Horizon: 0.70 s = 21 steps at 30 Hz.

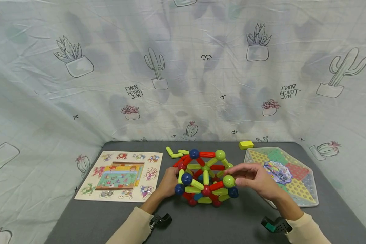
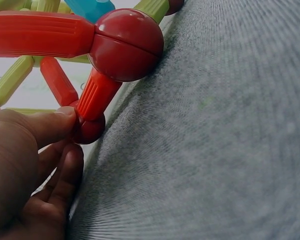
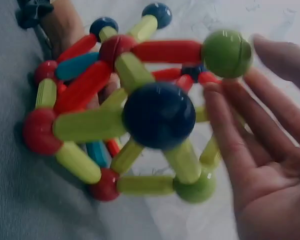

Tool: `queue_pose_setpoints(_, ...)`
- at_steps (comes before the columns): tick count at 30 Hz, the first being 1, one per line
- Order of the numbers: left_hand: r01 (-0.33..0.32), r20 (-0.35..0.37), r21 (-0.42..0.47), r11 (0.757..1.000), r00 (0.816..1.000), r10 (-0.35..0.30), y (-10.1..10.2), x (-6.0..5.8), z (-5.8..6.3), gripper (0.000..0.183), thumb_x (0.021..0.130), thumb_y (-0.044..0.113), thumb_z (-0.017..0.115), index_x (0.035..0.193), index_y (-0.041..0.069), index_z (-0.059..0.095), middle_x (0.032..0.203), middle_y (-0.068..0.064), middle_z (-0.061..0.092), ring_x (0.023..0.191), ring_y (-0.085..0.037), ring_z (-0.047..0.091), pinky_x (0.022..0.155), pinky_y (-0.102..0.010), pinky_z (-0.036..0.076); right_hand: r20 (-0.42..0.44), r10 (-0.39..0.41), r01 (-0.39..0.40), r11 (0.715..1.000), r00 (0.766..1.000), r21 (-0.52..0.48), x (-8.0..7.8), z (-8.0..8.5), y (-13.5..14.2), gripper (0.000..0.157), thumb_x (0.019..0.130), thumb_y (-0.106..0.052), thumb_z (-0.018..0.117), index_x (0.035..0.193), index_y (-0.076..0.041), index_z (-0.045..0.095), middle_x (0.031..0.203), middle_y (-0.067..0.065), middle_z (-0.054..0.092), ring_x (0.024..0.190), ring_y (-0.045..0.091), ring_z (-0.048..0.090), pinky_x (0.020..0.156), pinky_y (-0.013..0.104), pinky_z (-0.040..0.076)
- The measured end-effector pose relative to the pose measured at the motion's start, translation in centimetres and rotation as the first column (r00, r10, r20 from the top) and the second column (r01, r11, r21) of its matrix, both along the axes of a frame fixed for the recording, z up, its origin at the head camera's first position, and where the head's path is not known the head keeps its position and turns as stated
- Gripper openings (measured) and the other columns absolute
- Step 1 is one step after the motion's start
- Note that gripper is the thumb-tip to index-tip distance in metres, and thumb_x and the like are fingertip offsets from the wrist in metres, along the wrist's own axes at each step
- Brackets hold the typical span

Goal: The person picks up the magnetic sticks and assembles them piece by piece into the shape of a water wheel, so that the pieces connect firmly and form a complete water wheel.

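Observation:
A frame of magnetic rods and balls (image 1: pixel 206 190) in red, yellow-green and blue stands mid-table. My left hand (image 1: pixel 169 183) is at its left side. In the left wrist view the thumb and fingers of that hand (image 2: pixel 35 150) pinch a small red ball (image 2: pixel 90 131) low on the frame. My right hand (image 1: pixel 256 178) is at the right side, by a green ball (image 1: pixel 229 181). Seen from the right wrist, its fingers (image 3: pixel 225 115) are fairly straight behind that green ball (image 3: pixel 227 54), with the thumb just beside it; contact is unclear.
A wooden picture puzzle board (image 1: pixel 119 176) lies on the left. Several loose yellow-green rods (image 1: pixel 177 155) lie behind the frame. To the right is a hexagonal game board (image 1: pixel 292 176) in clear plastic, with a yellow block (image 1: pixel 246 145) near the back edge.

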<state>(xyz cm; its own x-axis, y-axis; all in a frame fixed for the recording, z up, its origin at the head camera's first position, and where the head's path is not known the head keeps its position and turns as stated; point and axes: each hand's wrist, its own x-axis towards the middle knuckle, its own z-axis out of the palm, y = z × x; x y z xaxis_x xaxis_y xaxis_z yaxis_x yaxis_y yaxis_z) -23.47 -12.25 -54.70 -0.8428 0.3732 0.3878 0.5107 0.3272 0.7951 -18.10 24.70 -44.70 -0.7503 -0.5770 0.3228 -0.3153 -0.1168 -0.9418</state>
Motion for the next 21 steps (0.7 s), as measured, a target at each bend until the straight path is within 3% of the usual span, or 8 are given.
queue_pose_setpoints(3, 0.010, -0.007, 0.025, 1.000, 1.000, -0.009, 0.2, -0.1, -0.3, 0.015, 0.093, 0.014, 0.084, 0.085, 0.005, 0.075, 0.073, 0.004, 0.066, 0.067, -0.005, 0.056, 0.059, -0.023, 0.046, -0.028, -0.109, 0.105, 0.989, 0.994, -0.102, -0.7, -0.9, 0.5, 0.025, 0.108, 0.010, 0.054, 0.127, 0.012, 0.069, 0.128, 0.005, 0.080, 0.116, 0.019, 0.077, 0.099, 0.033, 0.063)
queue_pose_setpoints(8, 0.007, 0.107, 0.022, 1.000, 0.994, -0.009, 0.3, 0.3, 0.4, 0.016, 0.092, 0.014, 0.086, 0.099, 0.003, 0.077, 0.080, 0.002, 0.069, 0.072, -0.007, 0.059, 0.066, -0.023, 0.050, 0.046, -0.212, 0.216, 0.930, 0.976, -0.298, -2.2, -3.8, 1.2, 0.029, 0.110, 0.013, 0.046, 0.127, 0.013, 0.069, 0.123, 0.008, 0.080, 0.116, 0.019, 0.078, 0.103, 0.034, 0.061)
queue_pose_setpoints(10, 0.019, 0.161, 0.034, 0.999, 0.987, -0.024, 0.1, 0.3, 0.8, 0.020, 0.091, 0.009, 0.086, 0.107, 0.001, 0.078, 0.088, -0.003, 0.074, 0.079, -0.007, 0.065, 0.073, -0.022, 0.056, 0.089, -0.239, 0.254, 0.929, 0.967, -0.271, -2.5, -5.0, 1.1, 0.028, 0.111, 0.010, 0.048, 0.132, 0.015, 0.066, 0.126, 0.005, 0.080, 0.119, 0.016, 0.077, 0.104, 0.031, 0.060)
queue_pose_setpoints(12, 0.026, 0.219, 0.076, 0.997, 0.975, -0.042, -0.2, 0.2, 1.4, 0.028, 0.092, 0.003, 0.083, 0.118, -0.001, 0.077, 0.102, -0.011, 0.078, 0.092, -0.011, 0.072, 0.083, -0.023, 0.061, 0.115, -0.284, 0.301, 0.936, 0.952, -0.183, -2.5, -6.1, 0.8, 0.030, 0.111, 0.006, 0.053, 0.137, 0.017, 0.062, 0.129, 0.000, 0.079, 0.120, 0.011, 0.075, 0.103, 0.027, 0.060)
queue_pose_setpoints(14, 0.041, 0.249, 0.134, 0.990, 0.966, -0.074, -0.8, -0.2, 1.9, 0.035, 0.093, -0.002, 0.079, 0.128, -0.002, 0.075, 0.116, -0.019, 0.079, 0.103, -0.014, 0.076, 0.092, -0.025, 0.062, 0.137, -0.287, 0.301, 0.948, 0.948, -0.099, -2.7, -7.1, 0.6, 0.035, 0.110, 0.004, 0.055, 0.143, 0.012, 0.061, 0.132, -0.006, 0.077, 0.121, 0.007, 0.073, 0.101, 0.024, 0.059)
queue_pose_setpoints(16, 0.047, 0.277, 0.231, 0.972, 0.954, -0.112, -1.5, -0.6, 2.3, 0.041, 0.095, -0.004, 0.076, 0.135, -0.004, 0.072, 0.129, -0.024, 0.076, 0.114, -0.015, 0.077, 0.098, -0.026, 0.062, 0.147, -0.289, 0.297, 0.954, 0.946, -0.032, -2.9, -7.8, 0.2, 0.039, 0.109, 0.002, 0.058, 0.147, 0.010, 0.059, 0.132, -0.011, 0.076, 0.121, 0.004, 0.072, 0.099, 0.022, 0.060)
queue_pose_setpoints(19, 0.068, 0.264, 0.354, 0.933, 0.949, -0.170, -2.8, -1.5, 2.5, 0.044, 0.099, -0.002, 0.075, 0.142, -0.010, 0.066, 0.135, -0.029, 0.073, 0.114, -0.011, 0.077, 0.097, -0.026, 0.062, 0.143, -0.256, 0.253, 0.967, 0.956, 0.040, -3.3, -8.5, -0.4, 0.042, 0.108, 0.001, 0.060, 0.149, 0.010, 0.058, 0.129, -0.010, 0.077, 0.117, 0.005, 0.073, 0.096, 0.023, 0.061)
queue_pose_setpoints(21, 0.077, 0.250, 0.423, 0.903, 0.948, -0.198, -3.5, -2.1, 2.7, 0.047, 0.100, -0.002, 0.075, 0.144, -0.014, 0.062, 0.138, -0.035, 0.069, 0.115, -0.010, 0.078, 0.098, -0.028, 0.062, 0.114, -0.275, 0.265, 0.960, 0.955, 0.094, -3.3, -8.5, -1.0, 0.044, 0.105, 0.001, 0.065, 0.145, 0.018, 0.056, 0.122, -0.010, 0.078, 0.114, 0.005, 0.074, 0.094, 0.022, 0.060)
